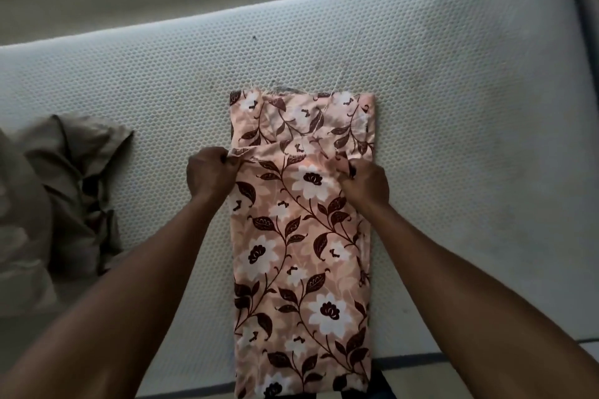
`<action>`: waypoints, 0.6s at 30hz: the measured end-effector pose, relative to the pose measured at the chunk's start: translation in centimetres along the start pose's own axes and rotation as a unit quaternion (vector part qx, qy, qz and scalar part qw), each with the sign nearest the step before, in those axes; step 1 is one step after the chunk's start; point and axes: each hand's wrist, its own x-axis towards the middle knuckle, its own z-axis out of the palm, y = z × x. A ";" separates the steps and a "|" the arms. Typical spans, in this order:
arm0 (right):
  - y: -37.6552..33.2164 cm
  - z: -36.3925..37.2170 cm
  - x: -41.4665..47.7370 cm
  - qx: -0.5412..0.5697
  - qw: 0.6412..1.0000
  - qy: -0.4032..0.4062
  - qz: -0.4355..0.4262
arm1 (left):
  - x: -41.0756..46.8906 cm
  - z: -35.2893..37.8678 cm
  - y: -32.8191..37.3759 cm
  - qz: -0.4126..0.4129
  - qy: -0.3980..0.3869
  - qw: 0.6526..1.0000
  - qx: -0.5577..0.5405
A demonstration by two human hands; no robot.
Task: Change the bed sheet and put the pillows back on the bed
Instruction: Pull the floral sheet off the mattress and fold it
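While both forearms extend forward, left hand (210, 172) pinches left corner of upper fold of folded peach floral fabric bed sheet (301, 236); right hand (366, 183), fingers curled, grips right corner. Sheet flat on white dimpled mattress (453, 107), centre.

The bare white mattress (453, 107), its cover dimpled all over, carries two things. A folded floral sheet (301, 253) lies across its middle as a long strip, the near end reaching over the mattress edge. Well apart on the left sits a crumpled beige cloth (64, 188).
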 end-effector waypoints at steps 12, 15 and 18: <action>-3.7 -4.2 8.4 0.031 0.992 0.110 0.054 | 6.0 -1.2 7.7 0.008 0.006 0.989 -0.148; -1.4 -1.9 5.3 0.031 0.991 0.072 0.105 | 1.7 1.7 4.8 -0.006 -0.081 0.994 -0.071; 2.0 0.8 0.0 0.018 0.990 0.053 0.127 | -4.5 4.1 -0.7 -0.053 -0.133 0.988 -0.056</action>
